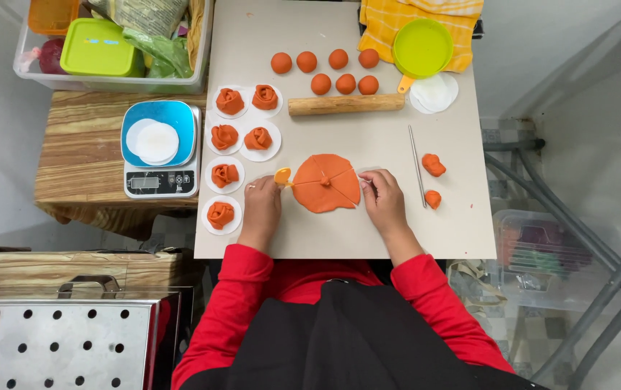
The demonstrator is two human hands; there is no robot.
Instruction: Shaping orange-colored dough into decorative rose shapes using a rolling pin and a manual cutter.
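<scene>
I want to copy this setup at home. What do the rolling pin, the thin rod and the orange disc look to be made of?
Rolling pin: likely unfinished wood, pale tan and matt with faint grain. Thin rod: probably metal, grey with a slight sheen. Orange disc: soft dough, matt, scored into wedges, edges uneven.

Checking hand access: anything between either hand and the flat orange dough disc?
Nothing visible. The left hand holds a small yellow cutter at the left edge of the dough disc; the right hand touches its right edge. The metal rod lies apart, to the right.
</scene>
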